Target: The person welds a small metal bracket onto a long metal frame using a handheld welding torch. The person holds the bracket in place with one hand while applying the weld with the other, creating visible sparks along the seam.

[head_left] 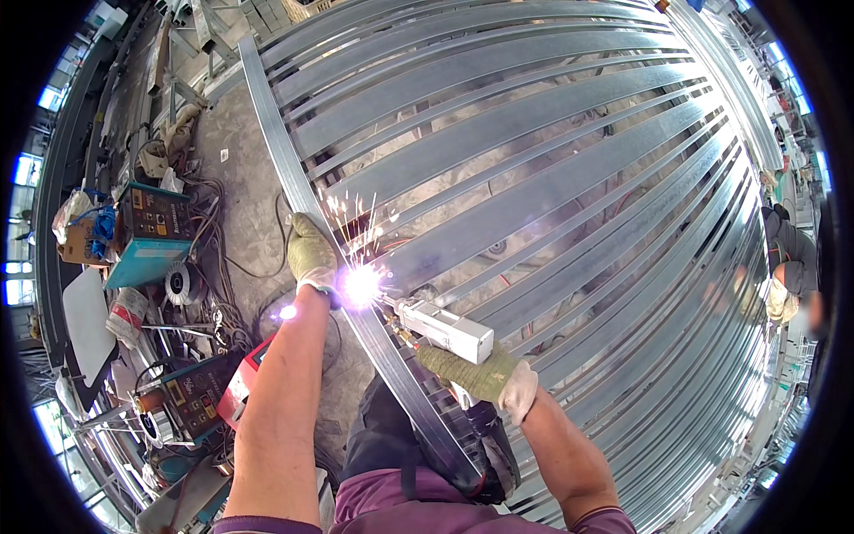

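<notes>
In my right hand (pixel 476 372), gloved in green, is a welding torch (pixel 402 333). A white rectangular block (pixel 447 329) sits along its front, covering part of the grip. A glaring arc (pixel 362 285) burns at the torch tip, on the side rail (pixel 294 165) of a grey metal frame, and sparks fly upward from it. My left hand (pixel 311 252), also gloved, is closed over this rail just left of and beyond the arc; its fingertips are partly hidden. The glare hides the joint itself. Long flat metal slats (pixel 498 116) run rightward from the rail.
Left of the frame stand a teal welding machine (pixel 151 233), a second dark machine (pixel 197 392) and a wire spool (pixel 184 283). Cables (pixel 222 303) tangle across the concrete floor (pixel 240 142). At the far right, another person (pixel 787 267) is beside the frame.
</notes>
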`<state>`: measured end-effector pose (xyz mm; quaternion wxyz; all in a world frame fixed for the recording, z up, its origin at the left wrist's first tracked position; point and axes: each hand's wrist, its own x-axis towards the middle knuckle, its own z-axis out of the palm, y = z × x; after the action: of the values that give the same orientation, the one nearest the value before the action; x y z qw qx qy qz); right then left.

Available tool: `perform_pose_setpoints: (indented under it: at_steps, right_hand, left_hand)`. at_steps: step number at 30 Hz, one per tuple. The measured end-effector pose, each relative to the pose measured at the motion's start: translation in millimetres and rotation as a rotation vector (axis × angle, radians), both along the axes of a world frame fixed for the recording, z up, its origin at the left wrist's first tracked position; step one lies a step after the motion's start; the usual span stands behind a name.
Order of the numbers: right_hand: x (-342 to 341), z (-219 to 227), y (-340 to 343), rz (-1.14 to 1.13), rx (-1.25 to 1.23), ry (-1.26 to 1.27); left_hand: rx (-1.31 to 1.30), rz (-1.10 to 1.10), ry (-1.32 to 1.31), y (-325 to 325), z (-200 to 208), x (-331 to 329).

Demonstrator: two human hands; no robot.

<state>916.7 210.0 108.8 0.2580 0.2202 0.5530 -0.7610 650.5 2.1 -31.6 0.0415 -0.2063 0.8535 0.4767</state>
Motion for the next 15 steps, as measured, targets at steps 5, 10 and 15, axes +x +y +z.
perform_pose_setpoints:
  at_steps: [5, 10, 15]
  right_hand:
    - [3.4, -0.7, -0.1, -0.006, 0.01, -0.059]
    - [-2.6, 9.3, 0.3, 0.055, 0.06, -0.042]
    - [-3.4, 16.0, 0.2, 0.022, 0.018, -0.087]
  left_hand:
    - [-0.054, -0.002, -0.054, 5.0, 12.4, 1.2]
    - [-0.068, -0.009, -0.034, 1.7, 8.2, 0.6]
    - [-0.035, 0.009, -0.037, -4.0, -0.3, -3.3]
